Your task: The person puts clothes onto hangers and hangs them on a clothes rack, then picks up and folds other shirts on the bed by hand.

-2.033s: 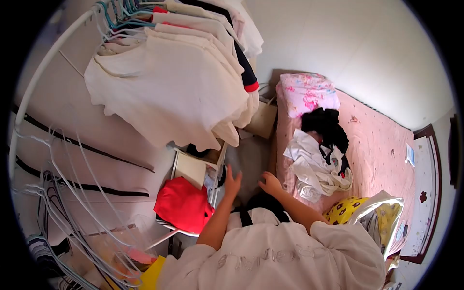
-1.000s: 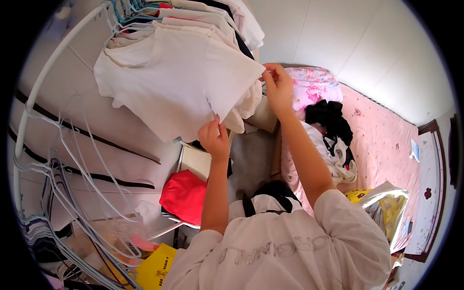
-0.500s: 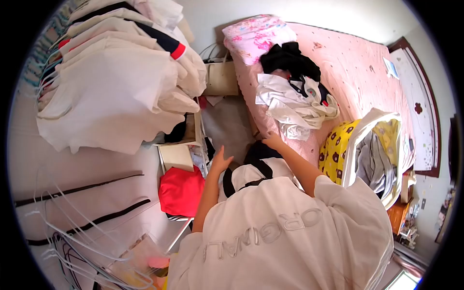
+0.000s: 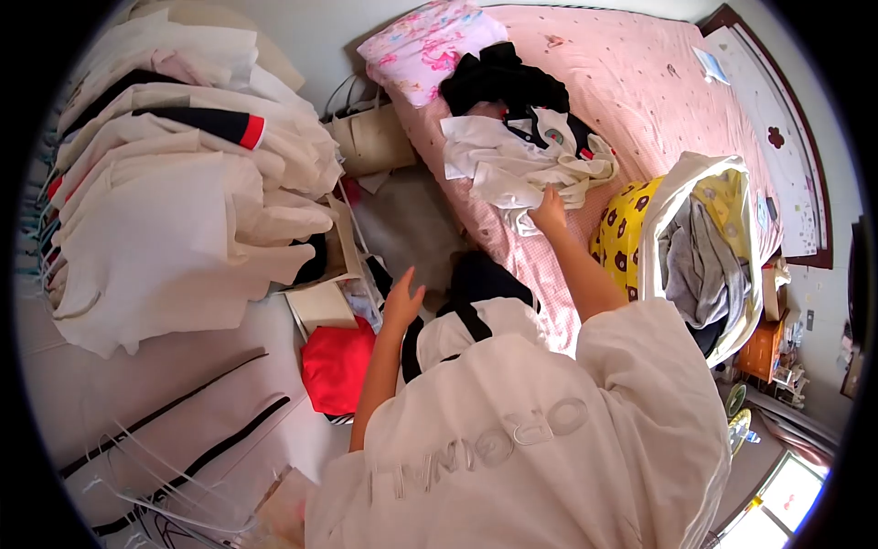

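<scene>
My left hand [image 4: 401,300] hangs in the air beside the bed, its fingers apart and holding nothing. Over the bed's near edge, my right hand [image 4: 549,214] reaches to the lower edge of a pile of white shirts [image 4: 512,174]. Its fingers look partly spread; whether they touch the cloth I cannot tell. A black garment [image 4: 503,80] lies behind the shirts, and one piece in the pile has dark and red trim. Right of that hand stands a yellow bear-print laundry basket [image 4: 624,233] holding grey clothes [image 4: 700,265].
White tops [image 4: 165,247] hang in a row on the left. The pink bed [image 4: 640,73] carries a floral pillow [image 4: 430,50]. A red cloth [image 4: 337,368] lies by a box on the lower left, near loose white hangers [image 4: 183,499]. A beige bag [image 4: 373,142] stands by the wall.
My right hand has moved forward from the bed's side to the shirt pile. My left hand stays raised and empty. The view has shifted, bringing a window into the lower right.
</scene>
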`<state>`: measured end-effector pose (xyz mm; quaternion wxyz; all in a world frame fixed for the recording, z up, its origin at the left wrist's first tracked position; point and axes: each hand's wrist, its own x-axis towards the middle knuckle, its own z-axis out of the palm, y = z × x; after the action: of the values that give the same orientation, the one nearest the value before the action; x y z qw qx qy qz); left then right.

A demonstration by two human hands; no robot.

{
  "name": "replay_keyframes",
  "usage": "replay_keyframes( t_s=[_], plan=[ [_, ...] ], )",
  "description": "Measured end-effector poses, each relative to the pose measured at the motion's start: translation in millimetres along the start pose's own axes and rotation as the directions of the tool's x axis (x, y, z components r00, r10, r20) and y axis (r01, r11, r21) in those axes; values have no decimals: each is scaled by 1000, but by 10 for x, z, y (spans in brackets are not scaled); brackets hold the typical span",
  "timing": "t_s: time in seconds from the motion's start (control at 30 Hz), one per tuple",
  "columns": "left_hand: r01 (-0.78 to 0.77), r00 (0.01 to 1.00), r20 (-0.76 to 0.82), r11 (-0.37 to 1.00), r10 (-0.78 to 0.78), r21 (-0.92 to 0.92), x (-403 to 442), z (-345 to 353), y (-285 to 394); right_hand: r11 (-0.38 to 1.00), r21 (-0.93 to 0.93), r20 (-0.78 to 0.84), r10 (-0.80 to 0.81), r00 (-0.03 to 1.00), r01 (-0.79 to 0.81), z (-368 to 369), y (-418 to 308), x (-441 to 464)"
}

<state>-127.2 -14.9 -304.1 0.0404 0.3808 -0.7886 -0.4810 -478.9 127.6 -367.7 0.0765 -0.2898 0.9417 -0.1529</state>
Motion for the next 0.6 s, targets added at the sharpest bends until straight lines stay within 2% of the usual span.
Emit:
replay_keyframes(
  t_s=[0.07,0.1,0.17,0.2,0.23,0.3,0.33,0.37,0.43,0.47,0.53,0.57,0.6],
  plan=[
    [-6,1000,-23,1000,6,0,-33,25,-87,987,-130,57,-84,995,91,-43,82,139],
    [0,1000,-19,1000,0,-13,-53,36,-133,974,-188,-41,-139,989,129,33,113,126],
    [3,1000,-7,1000,-3,14,-103,40,-110,974,-228,203,28,979,20,58,73,208],
    [14,1000,15,1000,-14,2,-131,49,-84,967,-252,320,116,940,-33,83,56,224],
    [24,999,38,1000,-24,-7,-148,43,-66,955,-293,283,35,959,51,112,-23,181],
    [49,998,28,998,-48,-40,-167,-33,-30,997,-74,232,-11,973,29,-96,-386,53],
    [60,998,-11,995,-61,-74,-150,-71,29,993,1,217,-113,970,115,-121,-529,-25],
    [71,996,-50,991,-77,-114,-139,-98,111,965,164,133,-229,964,207,-52,-629,-186],
    [-129,973,-193,992,130,14,-110,-218,389,905,358,81,-277,958,231,-366,-1104,-626],
    [-226,937,-253,970,242,89,-64,-289,542,863,411,-38,-305,952,293,-468,-1301,-814],
    [-331,895,-240,920,377,210,15,-380,824,800,525,-95,-285,954,291,-648,-1621,-1061],
    [-377,868,-229,885,440,271,51,-410,940,743,569,-124,-346,930,352,-700,-1736,-1124],
    [-420,863,-184,871,470,256,81,-429,1029,738,555,-53,-428,902,383,-894,-1855,-1153]
  ],
)
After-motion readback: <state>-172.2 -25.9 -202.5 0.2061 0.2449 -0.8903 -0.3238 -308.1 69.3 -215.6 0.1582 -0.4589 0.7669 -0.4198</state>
